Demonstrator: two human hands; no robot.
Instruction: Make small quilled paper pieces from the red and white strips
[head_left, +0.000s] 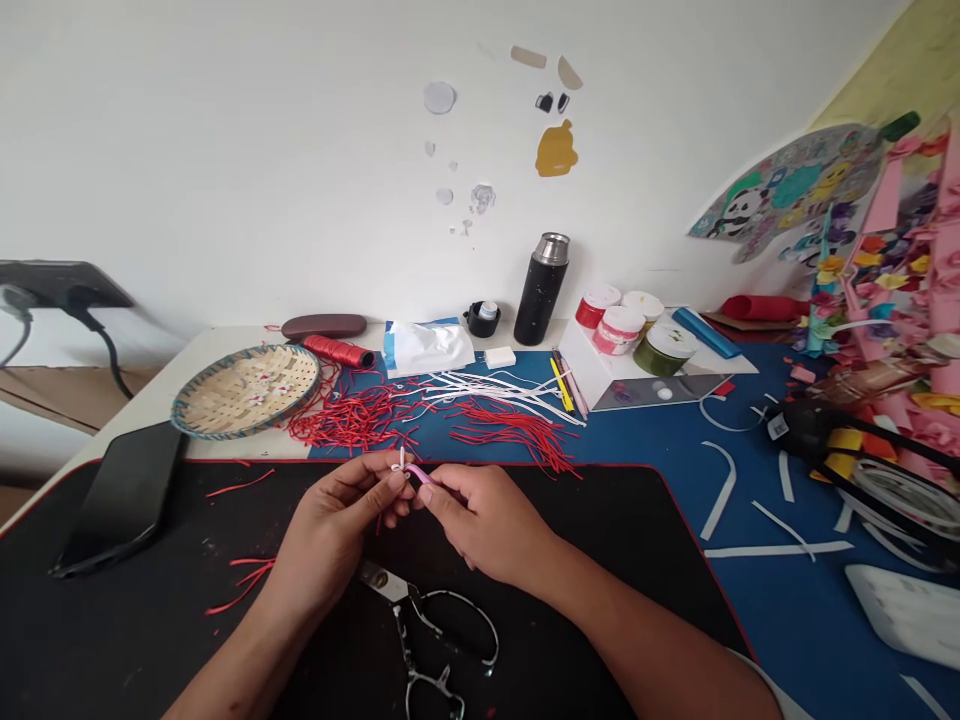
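My left hand [335,515] pinches a small looped piece of white cord [401,462] between thumb and fingertips. One end of the cord stands up above the fingers, and a bit of red shows beneath them. In my right hand [487,522] is a slim pink tool with a curved tip [420,473], which looks like bent tweezers. Its tip meets the white cord, though the fingers partly hide it. Below the hands, scissors with dark patterned handles [416,610] lie on the black mat [585,640]. Short red cords [251,578] lie left of my left forearm.
Behind the mat are red cords [352,415], white cords [495,388] and a woven basket [244,390]. A black phone [127,495] lies left. A black flask [541,292] and paint jars [619,328] stand at the back. White strips [776,550] and a headset [810,440] are right.
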